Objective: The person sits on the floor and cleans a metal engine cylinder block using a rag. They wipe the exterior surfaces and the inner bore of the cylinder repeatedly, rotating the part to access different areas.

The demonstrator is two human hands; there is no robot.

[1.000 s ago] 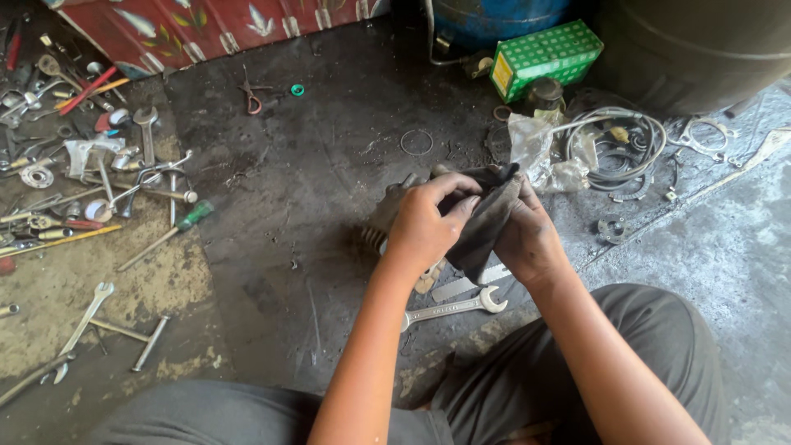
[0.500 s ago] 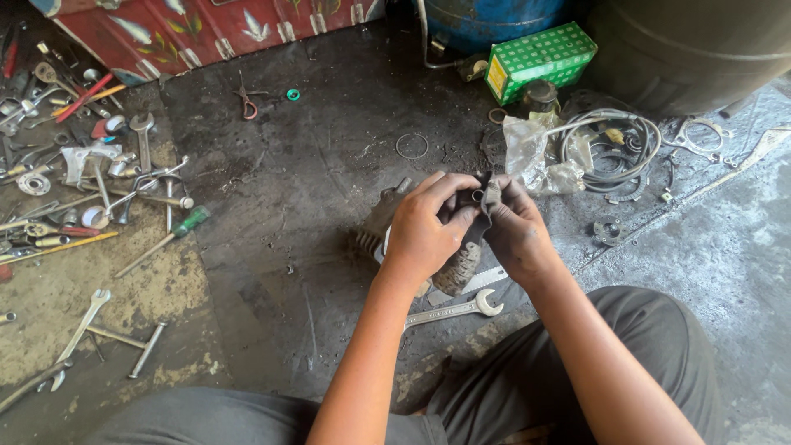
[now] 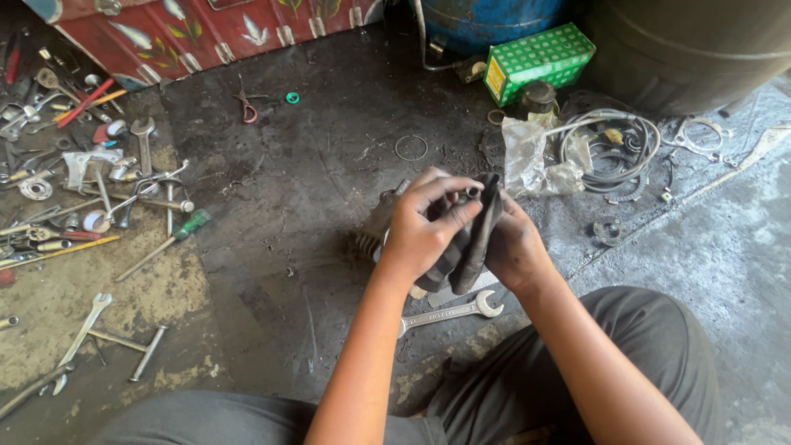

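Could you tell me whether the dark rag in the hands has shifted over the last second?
Yes. The dark rag hung spread toward the spanner; now it is bunched narrower, higher above it.

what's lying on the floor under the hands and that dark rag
A finned metal part shows left of the dark rag, with an open-end wrench nearer the knees. Both hands and the rag cover the rest.

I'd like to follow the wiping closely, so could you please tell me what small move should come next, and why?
Probably turn the small part a little within the dark rag. The left hand pinches it at the fingertips, the right hand backs the rag from behind, and most of the part is hidden by cloth, so one side looks unwiped.
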